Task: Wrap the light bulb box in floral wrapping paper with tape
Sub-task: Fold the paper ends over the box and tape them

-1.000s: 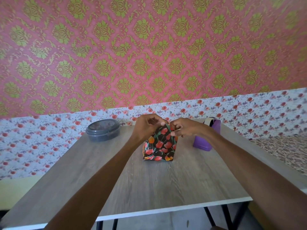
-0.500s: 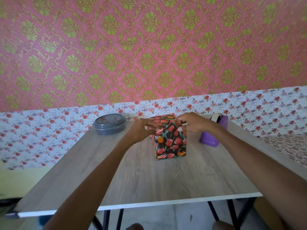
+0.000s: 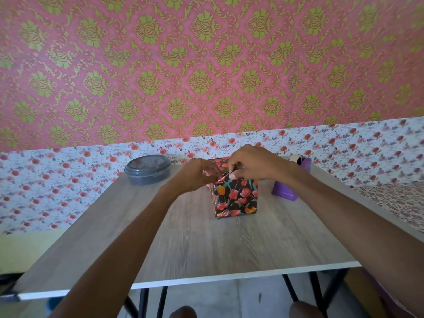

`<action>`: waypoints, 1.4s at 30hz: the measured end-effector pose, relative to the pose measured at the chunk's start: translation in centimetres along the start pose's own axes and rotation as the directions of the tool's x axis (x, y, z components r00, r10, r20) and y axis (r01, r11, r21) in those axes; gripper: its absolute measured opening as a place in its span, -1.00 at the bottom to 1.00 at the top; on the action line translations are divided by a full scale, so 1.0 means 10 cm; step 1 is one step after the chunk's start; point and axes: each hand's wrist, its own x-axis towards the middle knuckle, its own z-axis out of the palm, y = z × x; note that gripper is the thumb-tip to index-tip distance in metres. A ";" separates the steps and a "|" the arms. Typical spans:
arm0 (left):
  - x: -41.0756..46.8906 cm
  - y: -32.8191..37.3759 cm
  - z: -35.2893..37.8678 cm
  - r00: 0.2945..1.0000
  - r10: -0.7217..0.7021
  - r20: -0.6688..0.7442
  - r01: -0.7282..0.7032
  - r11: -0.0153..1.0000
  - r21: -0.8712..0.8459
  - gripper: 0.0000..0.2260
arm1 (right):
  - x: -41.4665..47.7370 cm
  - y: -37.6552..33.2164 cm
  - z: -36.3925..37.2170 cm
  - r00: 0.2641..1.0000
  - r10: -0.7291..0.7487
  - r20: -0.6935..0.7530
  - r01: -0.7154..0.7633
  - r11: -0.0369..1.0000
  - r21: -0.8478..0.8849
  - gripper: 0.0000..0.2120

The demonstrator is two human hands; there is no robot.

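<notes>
Right hand [image 3: 252, 166] edged left, pinching wrapping paper [image 3: 236, 196]

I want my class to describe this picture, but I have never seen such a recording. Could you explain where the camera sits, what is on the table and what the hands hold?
There is no machine here. A person works with two bare hands, and the single camera sits on that person's head, looking forward and down. On the grey wood-grain table stands an upright wrapped box, its paper black with red and orange tulips. The left hand and right hand both pinch the paper folds at its top edge. To its left sits a round grey lidded container, and to its right a purple plastic tape dispenser.
</notes>
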 end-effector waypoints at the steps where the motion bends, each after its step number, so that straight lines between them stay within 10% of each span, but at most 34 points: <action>1: 0.00 0.01 -0.01 1.000 0.015 0.007 -0.015 1.000 0.022 -0.88 | 0.00 0.01 0.02 1.000 0.008 -0.024 -0.008 1.000 -0.006 -0.92; 12: 0.02 0.01 -0.04 0.999 -0.032 0.037 0.030 0.998 0.053 -0.85 | 0.07 0.05 0.09 0.970 0.125 -0.207 -0.114 0.991 0.066 -0.98; 23: -0.08 0.12 0.04 0.981 -0.152 -0.123 0.140 0.985 -0.100 -0.87 | 0.07 0.07 0.08 0.963 0.162 -0.213 -0.133 0.981 0.144 -0.89; 30: -0.11 0.21 0.06 0.976 -0.186 -0.116 0.168 0.974 -0.151 -0.91 | 0.02 0.10 0.09 0.978 0.204 0.036 -0.207 0.965 0.160 -0.56; 42: -0.25 0.37 0.21 0.885 -0.320 -0.337 0.256 0.941 -0.221 -0.93 | -0.02 0.14 0.25 0.956 0.275 -0.100 -0.250 0.946 0.207 -0.56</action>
